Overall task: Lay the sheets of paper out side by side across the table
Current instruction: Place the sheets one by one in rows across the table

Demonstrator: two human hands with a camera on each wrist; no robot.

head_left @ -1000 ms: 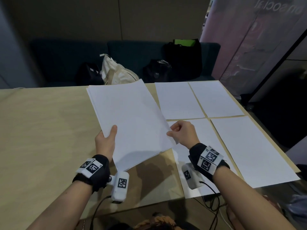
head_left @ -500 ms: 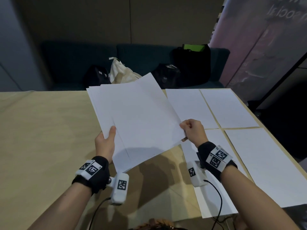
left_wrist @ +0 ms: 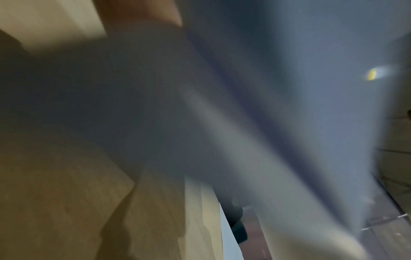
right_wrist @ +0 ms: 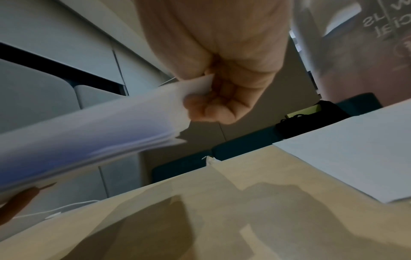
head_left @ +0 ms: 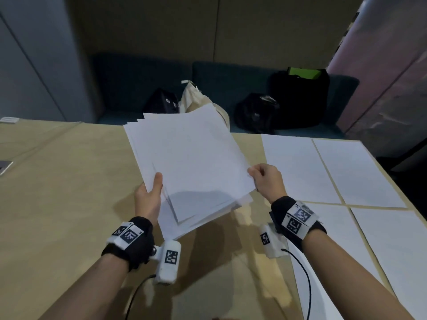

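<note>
Above the middle of a tan table [head_left: 57, 181], two bare hands hold a stack [head_left: 189, 162] of white paper in the air, tilted so its far edge rises. Left hand [head_left: 147, 197] carries the stack from below at its near left edge, thumb lying on top, so it grasps the whole pile and takes its weight. Right hand [head_left: 265, 181] pinches the right corner of the top sheet between thumb and curled fingers; the right wrist view shows that corner lifted a little clear of the fanned edges beneath, most likely to peel one sheet free of the rest. Sheets in the stack are slightly askew, their corners spread at the far and near ends.

On the right side of the table lie four laid sheets [head_left: 298, 167], flat, in two rows of two, with thin strips of bare table between them, so they sit side by side without overlap. Left half of the table is still uncovered, which suggests the next sheet belongs just left of those already down. Left wrist view is blurred and shows little beyond the underside of the paper.

Beyond the far edge stands a dark sofa [head_left: 231, 79] holding several bags [head_left: 300, 98].
</note>
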